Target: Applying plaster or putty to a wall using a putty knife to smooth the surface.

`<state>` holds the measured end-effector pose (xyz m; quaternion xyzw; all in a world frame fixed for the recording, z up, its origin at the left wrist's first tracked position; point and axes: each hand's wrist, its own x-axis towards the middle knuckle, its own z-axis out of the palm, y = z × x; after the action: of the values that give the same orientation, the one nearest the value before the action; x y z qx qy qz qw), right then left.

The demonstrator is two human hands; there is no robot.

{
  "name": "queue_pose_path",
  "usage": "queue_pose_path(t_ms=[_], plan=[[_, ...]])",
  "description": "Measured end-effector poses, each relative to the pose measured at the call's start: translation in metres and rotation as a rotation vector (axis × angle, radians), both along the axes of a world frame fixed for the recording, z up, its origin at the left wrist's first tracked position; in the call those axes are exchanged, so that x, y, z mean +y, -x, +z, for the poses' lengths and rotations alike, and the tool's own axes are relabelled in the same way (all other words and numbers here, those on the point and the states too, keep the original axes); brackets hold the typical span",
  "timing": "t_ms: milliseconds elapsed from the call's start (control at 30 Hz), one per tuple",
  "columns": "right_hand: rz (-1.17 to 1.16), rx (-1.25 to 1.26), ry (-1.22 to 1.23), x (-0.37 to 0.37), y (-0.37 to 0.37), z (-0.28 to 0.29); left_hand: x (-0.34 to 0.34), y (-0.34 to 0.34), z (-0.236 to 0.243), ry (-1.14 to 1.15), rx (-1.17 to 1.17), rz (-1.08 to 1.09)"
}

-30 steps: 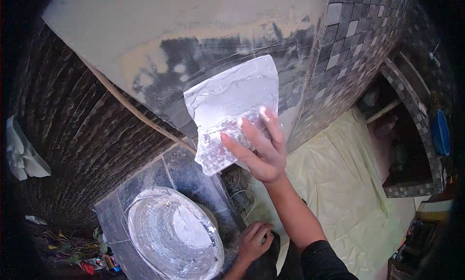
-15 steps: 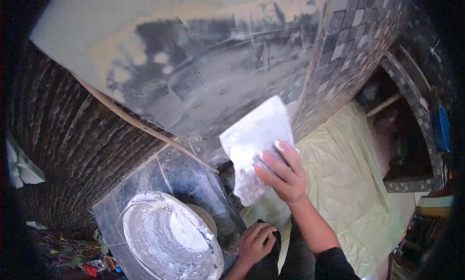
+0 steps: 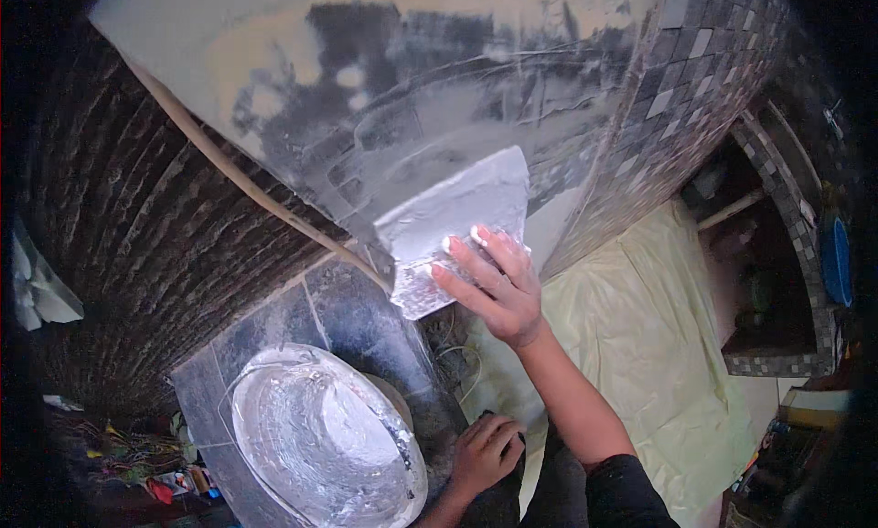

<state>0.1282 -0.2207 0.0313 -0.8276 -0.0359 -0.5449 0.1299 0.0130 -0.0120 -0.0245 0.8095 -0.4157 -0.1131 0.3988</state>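
My right hand [image 3: 494, 286] grips a wide flat plastering blade [image 3: 462, 203], its fingertips smeared with white paste and spread over the blade's face. The blade, coated in white plaster, lies against or just in front of the grey, patchily plastered wall [image 3: 439, 144]; exact contact is hard to tell. Low in the middle, my left hand [image 3: 485, 453] has its fingers curled round something dark at my leg that I cannot make out. Left of it stands a bucket [image 3: 261, 455] with white plaster [image 3: 361, 427] inside and smeared on its walls.
The bucket is on a dark tiled ledge [image 3: 270, 322]. A pale yellow sheet [image 3: 631, 336] covers the area to the right. Mosaic tiles [image 3: 658, 98] line the right wall, with a dark tiled niche [image 3: 777, 281] beyond. Rough brown stonework [image 3: 137, 226] rises at left, edged by a curved strip [image 3: 219, 162].
My right hand has moved the blade up and left along the wall, tilting it a little. My left hand stays at my leg. The view has shifted slightly.
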Motion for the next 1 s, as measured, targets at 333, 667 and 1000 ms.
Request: queue_pose_path(t_ms=[333, 667, 1000], plan=[[0.020, -0.008, 0.004, 0.020, 0.051, 0.033, 0.004, -0.003, -0.003, 0.039, -0.004, -0.021], [-0.063, -0.005, 0.119, 0.004, -0.006, -0.003, 0.000, -0.003, -0.002, 0.072, 0.031, -0.051], [0.183, 0.019, -0.731, 0.014, 0.077, 0.042, 0.003, -0.003, -0.001, 0.063, 0.018, -0.033]])
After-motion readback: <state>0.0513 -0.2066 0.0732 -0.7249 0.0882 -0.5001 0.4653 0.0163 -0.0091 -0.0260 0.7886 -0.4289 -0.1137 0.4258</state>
